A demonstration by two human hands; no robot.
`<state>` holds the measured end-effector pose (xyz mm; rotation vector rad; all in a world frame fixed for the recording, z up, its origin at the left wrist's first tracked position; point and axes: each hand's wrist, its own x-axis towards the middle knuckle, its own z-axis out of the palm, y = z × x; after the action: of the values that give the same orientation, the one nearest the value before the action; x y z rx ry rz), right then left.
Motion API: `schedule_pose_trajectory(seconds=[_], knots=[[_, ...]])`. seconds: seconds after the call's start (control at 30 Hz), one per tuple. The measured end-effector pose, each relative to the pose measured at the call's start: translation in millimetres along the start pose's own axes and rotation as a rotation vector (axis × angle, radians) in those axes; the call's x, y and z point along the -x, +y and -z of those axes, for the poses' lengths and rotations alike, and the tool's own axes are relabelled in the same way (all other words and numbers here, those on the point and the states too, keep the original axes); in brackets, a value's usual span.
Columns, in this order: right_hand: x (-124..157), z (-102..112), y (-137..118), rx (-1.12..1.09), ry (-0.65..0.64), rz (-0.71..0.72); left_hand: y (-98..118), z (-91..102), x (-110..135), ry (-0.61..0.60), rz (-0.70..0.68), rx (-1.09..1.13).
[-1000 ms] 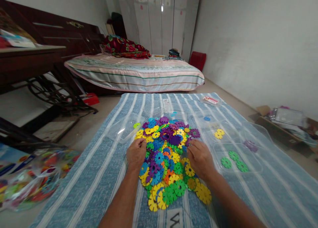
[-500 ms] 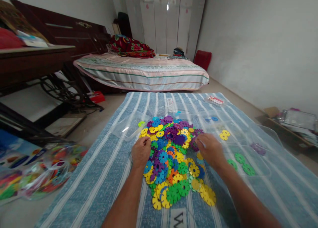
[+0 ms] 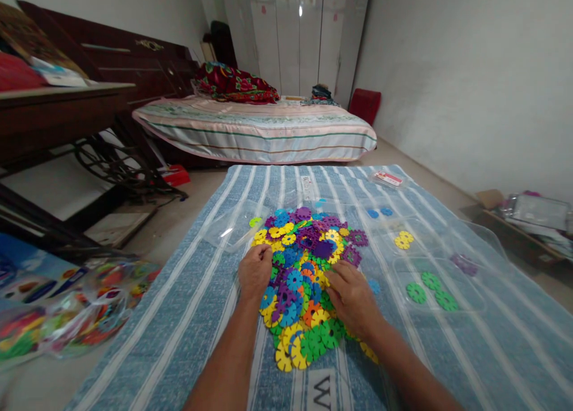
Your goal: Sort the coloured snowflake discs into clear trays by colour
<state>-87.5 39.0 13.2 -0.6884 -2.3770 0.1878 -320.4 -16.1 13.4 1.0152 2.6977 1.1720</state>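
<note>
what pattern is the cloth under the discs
Blue with white stripes; the cloth shows best around the discs in the head view.

The worktop (image 3: 147, 339) was covered by a blue cloth (image 3: 492, 351) with white stripes, and a black letter W (image 3: 321, 393) was printed near the front. The middle was covered by a big heap of flat, bright toy pieces (image 3: 293, 279), all mixed up. To the left, a clear tray (image 3: 230, 229) was set, and to the right, more clear trays (image 3: 468, 300) were laid close together. A small clear packet (image 3: 388, 179) with a red and white label was placed near the far right corner.
</note>
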Motion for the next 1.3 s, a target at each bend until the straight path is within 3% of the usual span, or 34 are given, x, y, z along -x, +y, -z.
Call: schedule_pose_trajectory(seconds=[0.4,0.63,0.8,0.9,1.0,1.13,1.2,1.3], knots=[[-7,-9,-5,0.141,-0.078,0.039,1,1.2,-2,0.0,-0.004,-0.008],[-3,-7,-1,0.056,0.038,0.13,-1,-0.1,-1,0.011,-0.011,0.006],[-2,9,0,-0.073,0.174,0.142,-1,-0.3,-1,0.001,-0.003,0.011],[-6,25,14,-0.071,0.218,0.108,-1,-0.1,0,0.001,-0.005,0.013],[-16,49,42,0.094,0.299,0.025,-1,-0.2,0,0.003,-0.009,-0.001],[-24,72,74,0.389,0.427,-0.192,0,-0.1,0,-0.001,-0.006,-0.015],[-21,68,74,0.355,0.397,-0.17,1,0.2,0,-0.002,-0.001,-0.013],[-9,46,52,0.145,0.267,-0.012,1,0.4,0,0.001,0.003,-0.003]])
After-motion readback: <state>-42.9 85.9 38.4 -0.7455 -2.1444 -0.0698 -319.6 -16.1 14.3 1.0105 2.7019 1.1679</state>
